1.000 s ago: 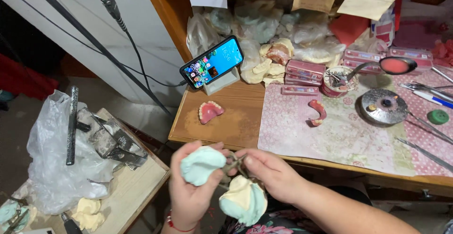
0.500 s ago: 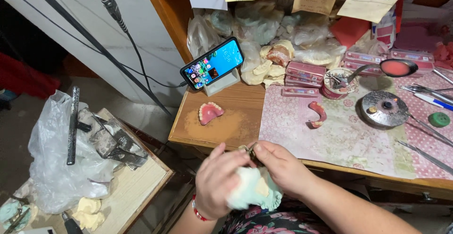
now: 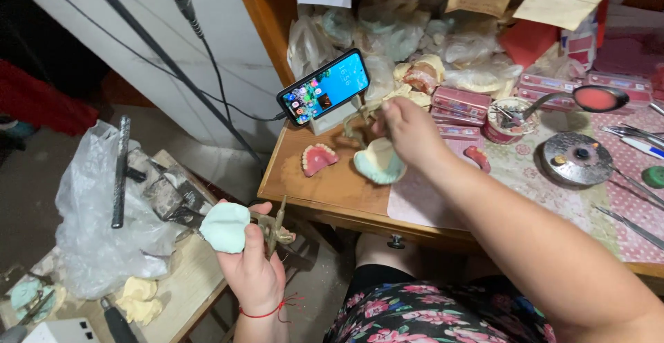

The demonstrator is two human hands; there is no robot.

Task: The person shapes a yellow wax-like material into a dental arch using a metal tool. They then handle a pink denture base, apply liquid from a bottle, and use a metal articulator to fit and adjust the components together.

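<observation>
Two hands busy: left hand (image 3: 252,267) clenched on pale green plaster dental cast (image 3: 225,227) plus brass hinge frame (image 3: 275,225), off the wooden surface's (image 3: 332,191) left edge. Right hand (image 3: 409,130) grips second cream-green cast (image 3: 379,162) near surface's left edge, beside pink denture (image 3: 318,158). Set down gently, teeth up imo.

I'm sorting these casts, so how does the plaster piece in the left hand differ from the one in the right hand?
The left hand holds its plaster piece low beside the desk, with a metal hinge frame. The right hand holds the other plaster piece over the desk, cream showing on top. Both are pale green.
</observation>
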